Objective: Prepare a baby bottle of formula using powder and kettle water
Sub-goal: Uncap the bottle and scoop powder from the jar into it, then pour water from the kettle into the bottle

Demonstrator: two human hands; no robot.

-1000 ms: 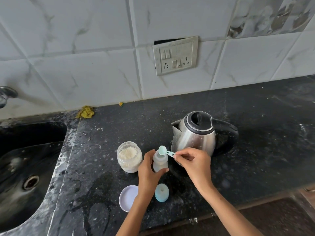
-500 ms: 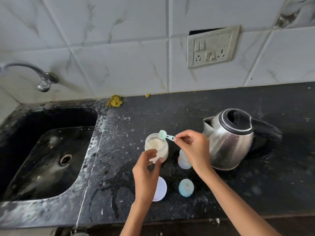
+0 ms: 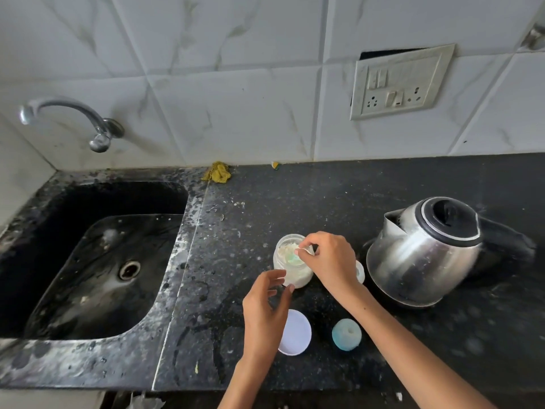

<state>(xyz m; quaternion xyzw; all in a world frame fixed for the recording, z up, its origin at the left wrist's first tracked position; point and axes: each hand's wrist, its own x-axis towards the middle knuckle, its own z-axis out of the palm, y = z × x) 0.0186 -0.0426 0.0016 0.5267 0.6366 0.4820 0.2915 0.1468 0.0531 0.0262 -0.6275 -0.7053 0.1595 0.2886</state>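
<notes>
The jar [image 3: 292, 265] is the landmark here: a small round pot of clear plastic, standing upright on the black speckled counter [image 3: 324, 202] and about half full of white, flaky powder [image 3: 287, 250]. The right hand [image 3: 331, 261] reaches over its open mouth from the right side. Its thumb and fingertips are pressed together on the thin handle of a pale green scoop [image 3: 293, 257], and the round bowl of the scoop lies down in the powder. The left hand [image 3: 265, 308] is just in front of the jar; its fingers are relaxed, a little curved and apart, and they hold nothing. If a fingertip touches the jar wall, one cannot tell.

Just to the right of the jar, mostly hidden behind the right wrist, stands the bottle [image 3: 359, 271]; only a small pale piece of it shows. Further right is the kettle [image 3: 421, 252], rounded, of shiny brushed steel, with a black lid and a black handle. In front of the jar lies a flat round white lid [image 3: 296, 332], partly under the left hand. Beside this lid, to the right, stands a dome-shaped light blue cap [image 3: 346, 334] with a matte surface.

Well to the left of the jar is the deep black sink [image 3: 88, 261], wet and glossy, with a curved metal tap [image 3: 73, 119] above it. Behind the jar, at the marble-like wall tiles, lies a crumpled yellow scrubber [image 3: 217, 172].
</notes>
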